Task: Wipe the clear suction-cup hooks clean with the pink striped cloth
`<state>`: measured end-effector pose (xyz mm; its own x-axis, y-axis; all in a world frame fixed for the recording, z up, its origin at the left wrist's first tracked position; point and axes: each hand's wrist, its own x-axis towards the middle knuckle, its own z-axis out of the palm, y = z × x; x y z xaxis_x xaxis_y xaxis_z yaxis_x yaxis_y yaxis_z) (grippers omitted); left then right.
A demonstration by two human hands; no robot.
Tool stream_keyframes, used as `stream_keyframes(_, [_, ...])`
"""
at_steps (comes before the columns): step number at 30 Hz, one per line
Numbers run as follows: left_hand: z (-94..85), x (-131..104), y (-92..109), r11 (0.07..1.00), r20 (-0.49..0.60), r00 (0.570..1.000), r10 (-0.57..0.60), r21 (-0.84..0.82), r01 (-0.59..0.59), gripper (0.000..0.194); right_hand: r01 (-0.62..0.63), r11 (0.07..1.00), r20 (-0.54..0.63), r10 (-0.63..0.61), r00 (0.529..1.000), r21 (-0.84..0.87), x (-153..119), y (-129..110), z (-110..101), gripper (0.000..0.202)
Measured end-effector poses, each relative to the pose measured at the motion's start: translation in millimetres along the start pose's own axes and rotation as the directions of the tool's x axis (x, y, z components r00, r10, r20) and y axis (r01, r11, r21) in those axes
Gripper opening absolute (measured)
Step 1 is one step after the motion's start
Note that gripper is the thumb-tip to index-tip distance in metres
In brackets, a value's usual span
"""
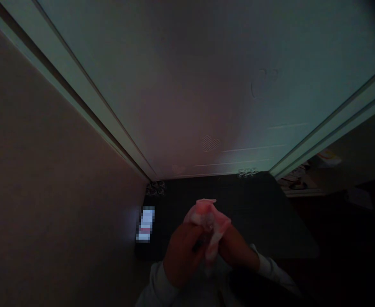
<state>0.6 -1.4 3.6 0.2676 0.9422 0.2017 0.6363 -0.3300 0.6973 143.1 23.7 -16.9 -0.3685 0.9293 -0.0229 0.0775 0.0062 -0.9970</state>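
In the dim head view, a pink-and-white cloth (221, 221) is bunched between my two hands over the dark tabletop. My left hand (182, 251) is closed, with thumb and fingers pinching the cloth. At the cloth's middle shows a small, clear, shiny object (208, 221), partly wrapped; its kind is too dark to make out. From the right, my right hand (238, 249) is closed on the cloth, its fingertips hidden behind the folds. Both sleeves are light grey.
A lit phone (145, 224) lies on the dark table (257, 221), left of my hands. Small clear shiny things stand in clusters by the back left corner (155, 188) and the back edge (248, 172). A pale panel (174, 106) rises behind; a wall (62, 192) bounds the left.
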Motion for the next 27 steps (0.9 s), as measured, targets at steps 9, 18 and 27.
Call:
stream_keyframes(9, [-0.4,-0.9,1.1,0.999,0.043,0.998,-0.034,-0.013,0.035,0.010,-0.194,0.759,0.032,0.223,0.974,0.622,-2.3,3.5,-2.3,0.035])
stream_keyframes(18, [-5.5,-7.2,0.4,0.996,-0.197,0.976,-0.091,-0.040,0.085,0.014,-0.228,0.835,-0.112,0.323,0.940,0.500,-0.6,10.2,-13.6,0.047])
stream_keyframes(27, [-3.6,-4.9,-4.8,0.997,-0.328,0.943,0.064,0.057,-0.048,0.016,-0.188,0.884,-0.034,0.224,0.974,0.429,-1.8,18.2,-4.7,0.032])
